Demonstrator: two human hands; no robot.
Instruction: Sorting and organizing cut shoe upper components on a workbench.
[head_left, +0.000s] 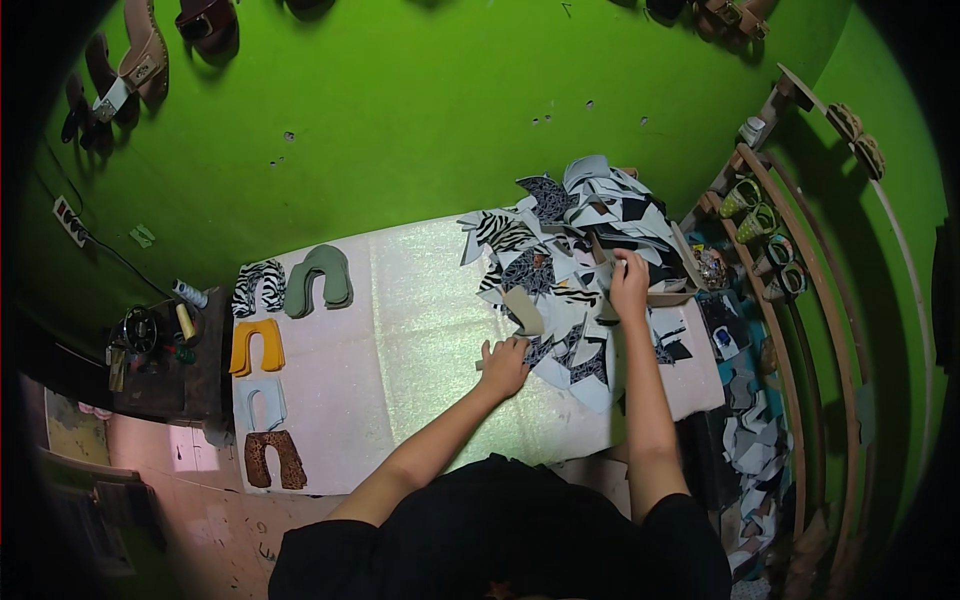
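Note:
A large heap of fabric scraps [590, 335], white, grey, black and zebra-striped, covers the right part of the table. At its lower left edge my left hand [503, 368] rests on the cover with its fingers apart, near a beige scrap [523, 311]. My right hand [629, 287] is over the heap, beside a brown cardboard box [672, 298] partly buried in pieces. Its fingers are bent together, and whatever lies between them is too small to make out. Stacks of U-shaped pieces line the left side: zebra [259, 289], green [320, 279], yellow [258, 348], light blue [260, 403] and leopard-print [274, 461].
A pale, shiny cover [400, 330] lies on the table. At left stands a dark bench [180, 370] with a thread spool [190, 293]. A wooden rack [790, 300] holding sandals [748, 210] leans at right, with more scraps [755, 445] below. Sandals also hang on the green wall.

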